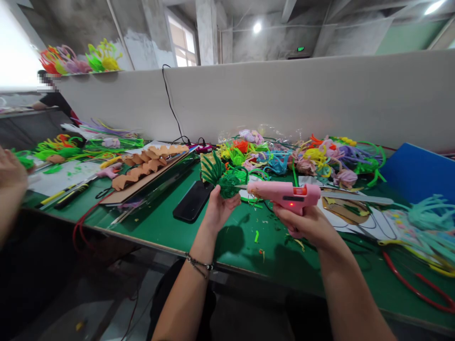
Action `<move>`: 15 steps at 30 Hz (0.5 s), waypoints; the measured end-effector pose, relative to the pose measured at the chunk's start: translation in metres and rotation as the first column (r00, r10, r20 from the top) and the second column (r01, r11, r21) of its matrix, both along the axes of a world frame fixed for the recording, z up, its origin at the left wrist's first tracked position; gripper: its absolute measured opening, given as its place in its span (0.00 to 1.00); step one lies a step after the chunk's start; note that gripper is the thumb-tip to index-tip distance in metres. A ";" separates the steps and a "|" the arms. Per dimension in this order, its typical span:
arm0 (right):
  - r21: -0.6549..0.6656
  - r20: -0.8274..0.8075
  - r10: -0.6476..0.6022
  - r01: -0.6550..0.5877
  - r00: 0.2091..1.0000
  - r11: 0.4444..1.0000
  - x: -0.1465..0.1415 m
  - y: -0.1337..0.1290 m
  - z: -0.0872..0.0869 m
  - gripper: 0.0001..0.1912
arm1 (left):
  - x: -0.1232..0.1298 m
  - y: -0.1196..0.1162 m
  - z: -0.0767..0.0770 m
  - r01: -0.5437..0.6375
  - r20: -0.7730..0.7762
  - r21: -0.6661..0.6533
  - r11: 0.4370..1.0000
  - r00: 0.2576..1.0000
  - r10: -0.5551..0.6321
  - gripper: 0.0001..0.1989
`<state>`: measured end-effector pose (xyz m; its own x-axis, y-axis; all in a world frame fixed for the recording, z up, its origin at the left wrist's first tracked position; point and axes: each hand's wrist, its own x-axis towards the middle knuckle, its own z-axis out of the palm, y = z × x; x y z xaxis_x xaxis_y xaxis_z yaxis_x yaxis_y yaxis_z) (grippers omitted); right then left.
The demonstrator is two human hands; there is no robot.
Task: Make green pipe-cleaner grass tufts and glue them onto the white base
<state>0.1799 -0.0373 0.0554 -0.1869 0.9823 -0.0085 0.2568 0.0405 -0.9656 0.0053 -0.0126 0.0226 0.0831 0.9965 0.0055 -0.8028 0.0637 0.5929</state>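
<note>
Held in my left hand (221,208) is a dark green pipe-cleaner piece (227,183), a rounded clump with a fan of stiff strands at its upper left. My right hand (302,219) grips a pink hot glue gun (287,191) with a glowing red light on its side. The gun points left, and its nozzle is at the right side of the green clump; whether it touches I cannot tell. A clear glue stick (359,196) sticks out from the gun's rear. Below and left of my left hand a black phone (192,202) lies on the table.
The green table (227,251) carries colourful pipe-cleaner bundles (327,158) along a grey partition (284,94). A blue board (419,175) and red-handled pliers (415,284) are right. Brown wavy strips (142,170) and cutter knives (71,195) lie left, near another person's hand (10,175).
</note>
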 end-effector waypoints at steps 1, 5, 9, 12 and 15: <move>0.019 -0.004 -0.012 0.012 1.000 1.000 -0.001 0.000 0.000 0.15 | 0.000 0.000 0.000 0.006 -0.011 -0.002 1.000 1.000 -0.006 0.18; 0.094 -0.002 -0.028 0.028 1.000 0.995 -0.004 -0.005 -0.001 0.13 | 0.002 0.000 0.002 0.009 -0.021 -0.003 1.000 1.000 -0.009 0.19; 0.106 -0.004 0.007 -0.006 1.000 0.994 -0.002 -0.003 -0.004 0.15 | 0.003 0.001 0.002 -0.007 -0.004 -0.007 1.000 1.000 0.007 0.19; 0.056 0.012 0.054 -0.055 0.998 0.997 0.002 0.002 -0.006 0.15 | 0.003 0.001 0.002 -0.030 0.009 -0.022 0.999 1.000 0.030 0.19; 0.018 0.055 0.074 -0.075 0.996 0.997 0.005 0.005 -0.004 0.16 | 0.004 0.002 0.002 -0.051 0.008 -0.058 0.997 0.999 0.052 0.18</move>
<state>0.1848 -0.0327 0.0511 -0.2598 0.9657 -0.0012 0.3044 0.0807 -0.9491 0.0089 -0.0109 0.0244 0.0319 0.9982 -0.0515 -0.8112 0.0560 0.5821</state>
